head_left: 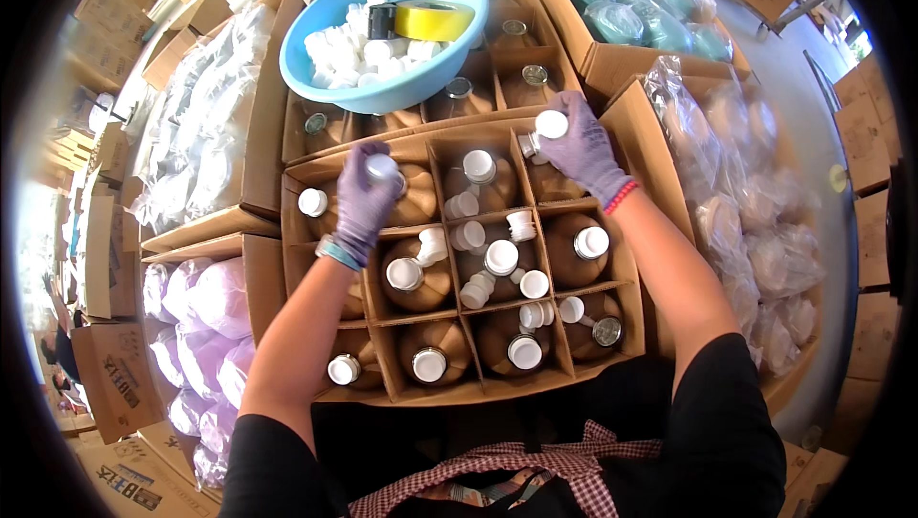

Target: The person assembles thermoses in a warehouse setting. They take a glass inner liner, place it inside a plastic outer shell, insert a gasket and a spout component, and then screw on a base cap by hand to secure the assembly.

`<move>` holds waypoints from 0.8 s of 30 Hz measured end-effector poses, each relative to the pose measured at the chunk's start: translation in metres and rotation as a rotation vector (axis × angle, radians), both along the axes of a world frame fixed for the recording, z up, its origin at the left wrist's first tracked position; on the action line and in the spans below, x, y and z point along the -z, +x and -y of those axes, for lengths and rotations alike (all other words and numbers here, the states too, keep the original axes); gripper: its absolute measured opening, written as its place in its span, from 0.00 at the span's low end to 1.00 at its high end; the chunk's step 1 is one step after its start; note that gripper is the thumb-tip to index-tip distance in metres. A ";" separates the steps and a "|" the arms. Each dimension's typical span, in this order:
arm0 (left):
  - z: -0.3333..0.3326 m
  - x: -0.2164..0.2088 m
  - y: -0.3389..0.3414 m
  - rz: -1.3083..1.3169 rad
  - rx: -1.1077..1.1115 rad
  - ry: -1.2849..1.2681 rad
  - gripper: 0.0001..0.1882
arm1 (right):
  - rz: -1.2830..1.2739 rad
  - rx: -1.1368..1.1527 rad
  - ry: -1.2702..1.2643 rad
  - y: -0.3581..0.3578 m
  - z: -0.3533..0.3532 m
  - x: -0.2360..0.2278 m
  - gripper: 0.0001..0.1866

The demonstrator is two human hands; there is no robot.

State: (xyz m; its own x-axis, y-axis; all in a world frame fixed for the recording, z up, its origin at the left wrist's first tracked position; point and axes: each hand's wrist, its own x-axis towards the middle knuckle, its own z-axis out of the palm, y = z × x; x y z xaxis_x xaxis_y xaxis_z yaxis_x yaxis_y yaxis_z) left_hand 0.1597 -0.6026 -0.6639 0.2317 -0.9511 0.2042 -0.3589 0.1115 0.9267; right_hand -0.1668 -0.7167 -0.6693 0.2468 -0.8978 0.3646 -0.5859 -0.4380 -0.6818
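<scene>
I wear grey-purple gloves. At the back left of a divided cardboard box (459,394), my left hand (361,198) closes its fingers round a white cap (382,170), slightly blurred, over a clear bottle (417,195). At the back right, my right hand (585,150) pinches another white cap (552,124) beside a bottle neck; whether they touch I cannot tell. Most other bottles wear white caps, such as the middle one (501,258). The front right bottle (606,331) has a bare mouth. Several loose white caps (469,235) lie among the bottles.
A blue basin (382,95) holds many white caps and a yellow tape roll (433,21); it rests on another box of uncapped bottles. Cartons of bagged clear items (196,126), lilac items (215,303), teal items (617,21) and bagged round items (755,231) stand around.
</scene>
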 end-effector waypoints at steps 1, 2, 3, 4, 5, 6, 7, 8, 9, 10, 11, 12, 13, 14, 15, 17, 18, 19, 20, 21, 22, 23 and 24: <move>0.012 0.002 0.012 -0.140 0.011 -0.045 0.26 | -0.049 0.011 -0.078 -0.012 -0.001 -0.002 0.28; 0.025 0.003 0.026 -0.216 0.000 0.049 0.27 | -0.166 -0.016 -0.010 -0.018 -0.003 -0.004 0.29; 0.036 0.003 0.035 -0.292 -0.011 0.139 0.29 | -0.283 -0.044 0.054 -0.022 -0.005 -0.006 0.29; 0.044 -0.021 0.018 -0.440 -0.055 0.189 0.30 | -0.401 -0.054 0.119 -0.029 -0.006 -0.007 0.29; 0.063 -0.022 0.023 -0.377 -0.015 0.207 0.32 | -0.419 -0.050 0.092 -0.035 -0.006 -0.004 0.29; 0.075 -0.022 0.028 -0.363 -0.082 0.210 0.32 | -0.430 -0.059 0.062 -0.035 -0.005 0.002 0.29; 0.086 -0.020 0.032 -0.350 -0.146 0.217 0.33 | -0.442 -0.065 0.036 -0.034 -0.006 0.004 0.29; 0.096 -0.018 0.037 -0.356 -0.156 0.202 0.36 | -0.288 -0.047 0.066 -0.032 -0.006 0.006 0.26; 0.105 -0.016 0.043 -0.389 -0.157 0.138 0.38 | -0.257 -0.044 0.032 -0.034 -0.006 0.008 0.26; 0.114 -0.018 0.058 -0.366 -0.137 0.170 0.39 | -0.221 -0.045 -0.006 -0.035 -0.004 0.010 0.25; 0.123 -0.020 0.070 -0.344 -0.118 0.202 0.40 | -0.185 -0.047 -0.043 -0.035 -0.003 0.012 0.25; 0.131 -0.023 0.072 -0.339 -0.144 0.232 0.40 | -0.176 -0.072 -0.049 -0.037 -0.003 0.011 0.25; 0.140 -0.025 0.078 -0.318 -0.165 0.306 0.33 | -0.202 -0.051 0.020 -0.036 -0.003 0.010 0.25; 0.148 -0.027 0.083 -0.282 -0.127 0.335 0.34 | -0.228 -0.032 0.089 -0.036 -0.006 0.009 0.26; 0.158 -0.032 0.082 -0.245 -0.079 0.364 0.34 | -0.255 -0.002 0.159 -0.039 -0.009 0.010 0.26; 0.174 -0.029 0.101 -0.074 -0.041 0.331 0.41 | -0.492 -0.027 0.011 -0.035 -0.013 0.014 0.25; 0.181 -0.018 0.106 0.053 -0.162 0.312 0.42 | -0.644 -0.006 -0.039 -0.031 -0.018 0.011 0.24; 0.185 -0.010 0.107 0.180 -0.278 0.295 0.43 | -0.798 0.016 -0.086 -0.027 -0.022 0.007 0.24; 0.192 -0.006 0.110 0.421 -0.429 0.470 0.44 | -0.908 0.008 0.012 -0.021 -0.021 0.003 0.28; 0.195 0.008 0.122 0.465 -0.347 0.401 0.43 | -0.937 -0.023 0.053 -0.015 -0.016 -0.003 0.30; 0.189 0.019 0.125 0.507 -0.254 0.335 0.43 | -0.967 -0.048 0.103 -0.011 -0.011 -0.007 0.32; 0.184 0.029 0.129 0.553 -0.174 0.269 0.40 | -0.996 -0.075 0.153 -0.010 -0.009 -0.006 0.33; 0.180 0.026 0.114 0.592 -0.071 0.198 0.37 | -0.943 -0.066 0.132 -0.019 -0.011 0.005 0.36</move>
State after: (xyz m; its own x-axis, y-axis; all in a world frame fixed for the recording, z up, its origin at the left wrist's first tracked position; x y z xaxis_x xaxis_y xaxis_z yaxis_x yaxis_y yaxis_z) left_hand 0.2737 -0.7824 -0.6902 0.1969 -0.9706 0.1385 -0.8180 -0.0848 0.5690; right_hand -0.1855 -0.7052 -0.6744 0.4394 -0.8911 -0.1135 -0.8962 -0.4435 0.0123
